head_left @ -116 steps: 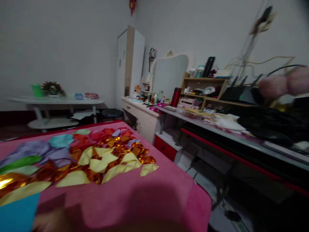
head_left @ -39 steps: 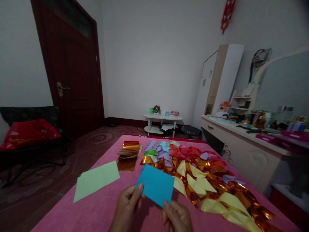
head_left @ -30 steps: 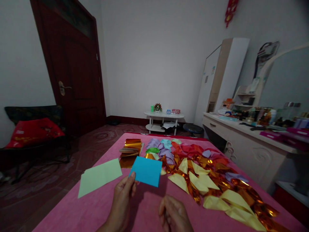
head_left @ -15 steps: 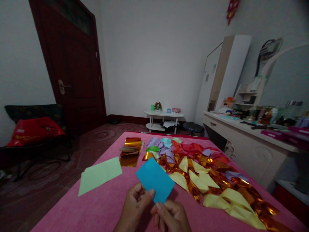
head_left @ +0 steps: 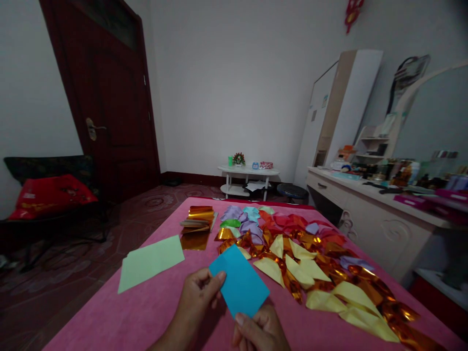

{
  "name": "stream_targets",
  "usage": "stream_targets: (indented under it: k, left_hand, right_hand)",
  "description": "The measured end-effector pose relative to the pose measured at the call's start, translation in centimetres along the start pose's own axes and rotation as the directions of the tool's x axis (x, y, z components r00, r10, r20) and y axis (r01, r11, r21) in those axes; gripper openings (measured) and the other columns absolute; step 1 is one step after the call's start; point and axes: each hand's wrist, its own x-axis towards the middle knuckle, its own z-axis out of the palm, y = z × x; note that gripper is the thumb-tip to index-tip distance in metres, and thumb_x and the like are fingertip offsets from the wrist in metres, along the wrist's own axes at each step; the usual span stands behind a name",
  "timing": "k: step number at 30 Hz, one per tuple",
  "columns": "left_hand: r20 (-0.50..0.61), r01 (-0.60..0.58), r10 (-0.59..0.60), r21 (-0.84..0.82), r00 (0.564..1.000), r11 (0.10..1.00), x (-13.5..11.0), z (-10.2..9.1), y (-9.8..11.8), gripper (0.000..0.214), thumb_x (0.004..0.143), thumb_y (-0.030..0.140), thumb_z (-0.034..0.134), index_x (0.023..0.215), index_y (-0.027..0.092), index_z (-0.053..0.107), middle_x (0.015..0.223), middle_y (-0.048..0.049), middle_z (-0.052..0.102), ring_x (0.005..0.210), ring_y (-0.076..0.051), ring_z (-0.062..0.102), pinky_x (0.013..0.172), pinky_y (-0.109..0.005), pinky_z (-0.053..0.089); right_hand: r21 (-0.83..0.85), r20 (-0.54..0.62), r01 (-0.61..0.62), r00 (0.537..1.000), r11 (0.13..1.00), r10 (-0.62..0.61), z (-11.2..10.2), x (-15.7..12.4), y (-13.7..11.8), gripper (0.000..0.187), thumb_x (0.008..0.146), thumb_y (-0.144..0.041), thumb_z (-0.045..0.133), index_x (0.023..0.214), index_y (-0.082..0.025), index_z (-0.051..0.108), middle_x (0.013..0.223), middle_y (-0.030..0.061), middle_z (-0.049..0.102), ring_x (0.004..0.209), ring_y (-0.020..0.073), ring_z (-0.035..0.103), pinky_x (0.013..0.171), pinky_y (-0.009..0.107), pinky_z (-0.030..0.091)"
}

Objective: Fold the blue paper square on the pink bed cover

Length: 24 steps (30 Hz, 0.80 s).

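A flat blue sheet of paper [head_left: 241,282] is held up above the pink cloth, tilted so one corner points away from me. My left hand [head_left: 203,290] pinches its left edge between thumb and fingers. At the near edge my right hand [head_left: 259,329] grips the same sheet, thumb on top. Pale green sheets [head_left: 151,261] lie flat to the left. Beyond the blue paper sits a pile of folded gold foil [head_left: 197,226]. Folded yellow paper pieces [head_left: 305,273] and shiny gold foil pieces [head_left: 292,287] spread to the right.
The pink-covered surface [head_left: 98,317] also bears red [head_left: 288,224] and purple folded papers [head_left: 252,231] at its far side. A cluttered dressing table [head_left: 365,187] stands along the right. A chair with a red bag [head_left: 54,195] is at left.
My left hand has slid up along the left edge of the blue paper, away from my right hand. The sheet has turned slightly and shifted right and nearer.
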Motion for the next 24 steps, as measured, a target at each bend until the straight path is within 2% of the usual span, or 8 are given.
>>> stream_targets:
  k: [3, 5, 9, 12, 15, 18, 21, 24]
  left_hand:
    - [-0.027, -0.027, 0.027, -0.011, 0.999, 1.000, 0.4, -0.6, 0.9, 0.045, 0.074, 0.048, 0.067, 0.053, 0.015, 0.045, 0.045, 0.0038, 0.042, 0.042, -0.007, 0.036, 0.044, -0.019, 0.026]
    - [-0.012, -0.028, 0.028, -0.010, 1.000, 1.000, 0.6, -1.0, 1.0, 0.046, 0.075, 0.049, 0.065, 0.053, 0.015, 0.044, 0.045, 0.0047, 0.039, 0.042, -0.006, 0.033, 0.044, -0.019, 0.023]
    - [0.107, 0.028, -0.033, 0.040, 0.994, 0.999, 1.0, -1.6, 0.2, 0.047, 0.078, 0.048, 0.062, 0.051, 0.014, 0.044, 0.043, 0.0046, 0.037, 0.041, -0.006, 0.029, 0.044, -0.021, 0.017]
    - [0.170, 0.070, -0.072, 0.015, 0.983, 0.997, 1.3, -1.9, -0.5, 0.051, 0.082, 0.050, 0.056, 0.047, 0.015, 0.042, 0.041, 0.0037, 0.036, 0.041, -0.006, 0.029, 0.045, -0.022, 0.020]
    - [0.149, 0.107, -0.108, 0.013, 0.983, 0.994, 1.7, -1.9, -0.7, 0.055, 0.079, 0.057, 0.056, 0.045, 0.016, 0.039, 0.040, 0.0033, 0.036, 0.040, -0.007, 0.030, 0.045, -0.022, 0.021]
    - [0.094, 0.110, -0.115, 0.064, 0.989, 0.992, 1.9, -1.8, -0.5, 0.054, 0.073, 0.061, 0.060, 0.047, 0.015, 0.044, 0.040, 0.0028, 0.041, 0.038, -0.007, 0.033, 0.043, -0.021, 0.021]
    - [0.079, 0.093, -0.103, 0.113, 0.992, 0.989, 2.1, -1.8, -0.5, 0.048, 0.070, 0.058, 0.064, 0.058, 0.013, 0.054, 0.043, 0.0022, 0.048, 0.038, -0.007, 0.038, 0.042, -0.019, 0.023]
    - [0.078, 0.045, -0.053, 0.098, 0.996, 0.994, 2.1, -1.9, -0.7, 0.045, 0.067, 0.051, 0.070, 0.088, 0.012, 0.061, 0.047, 0.0044, 0.051, 0.038, -0.008, 0.044, 0.040, -0.018, 0.028]
  right_hand:
    - [-0.016, 0.004, -0.024, 1.000, 1.000, 0.024, 0.0, -0.1, 0.2, 0.061, 0.069, -0.069, 0.059, 0.047, -0.013, 0.064, 0.036, -0.0012, 0.042, 0.032, 0.0042, 0.032, 0.037, 0.019, 0.017]
    - [-0.013, -0.048, -0.008, 0.999, 1.000, 0.008, -0.3, -0.1, -0.1, 0.060, 0.071, -0.068, 0.058, 0.049, -0.012, 0.062, 0.037, -0.0010, 0.044, 0.034, 0.0050, 0.035, 0.039, 0.019, 0.021]
    - [0.038, -0.152, 0.080, 0.986, 0.996, -0.073, -1.4, 0.1, -1.4, 0.048, 0.075, -0.060, 0.061, 0.063, -0.014, 0.059, 0.047, -0.0015, 0.051, 0.041, 0.0076, 0.042, 0.042, 0.019, 0.029]
    - [0.102, -0.126, 0.096, 0.989, 0.990, -0.082, -1.9, 0.4, -2.0, 0.039, 0.074, -0.052, 0.067, 0.077, -0.014, 0.060, 0.058, -0.0001, 0.058, 0.048, 0.0095, 0.048, 0.045, 0.019, 0.033]
    - [0.105, -0.108, 0.114, 0.989, 0.988, -0.103, -1.8, 0.5, -2.1, 0.041, 0.076, -0.049, 0.066, 0.096, -0.014, 0.059, 0.070, 0.0036, 0.065, 0.055, 0.0125, 0.054, 0.049, 0.021, 0.038]
    - [0.073, -0.137, 0.138, 0.982, 0.988, -0.127, -1.7, 0.5, -1.9, 0.048, 0.077, -0.048, 0.066, 0.111, -0.017, 0.053, 0.067, 0.0019, 0.064, 0.051, 0.0122, 0.051, 0.046, 0.020, 0.035]
    - [0.067, -0.169, 0.129, 0.979, 0.989, -0.116, -1.8, 0.4, -1.7, 0.049, 0.076, -0.050, 0.065, 0.112, -0.018, 0.054, 0.064, 0.0003, 0.061, 0.049, 0.0116, 0.049, 0.044, 0.019, 0.033]
    - [0.043, -0.189, 0.087, 0.979, 0.995, -0.077, -2.0, 0.6, -1.5, 0.045, 0.075, -0.053, 0.065, 0.100, -0.016, 0.061, 0.062, 0.0001, 0.059, 0.046, 0.0105, 0.046, 0.042, 0.019, 0.032]
